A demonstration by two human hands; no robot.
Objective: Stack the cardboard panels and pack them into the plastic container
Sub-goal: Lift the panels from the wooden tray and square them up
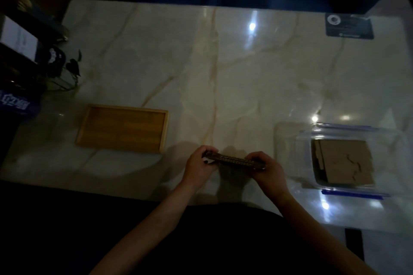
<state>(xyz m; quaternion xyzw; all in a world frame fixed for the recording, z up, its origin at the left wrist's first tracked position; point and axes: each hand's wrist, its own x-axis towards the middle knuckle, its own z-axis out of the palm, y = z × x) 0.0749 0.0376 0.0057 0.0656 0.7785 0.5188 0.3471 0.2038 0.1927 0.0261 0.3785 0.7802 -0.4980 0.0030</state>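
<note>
both hands, left hand (199, 166) and right hand (267, 169), grip flat corrugated cardboard stack (234, 160) edge-on over glossy marble table (223, 73).

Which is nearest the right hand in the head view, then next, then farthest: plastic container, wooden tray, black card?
From the right hand:
1. Plastic container, just to its right at the near edge, cardboard already inside.
2. Wooden tray, across to the left, past the left hand.
3. Black card, at the far right corner.
</note>
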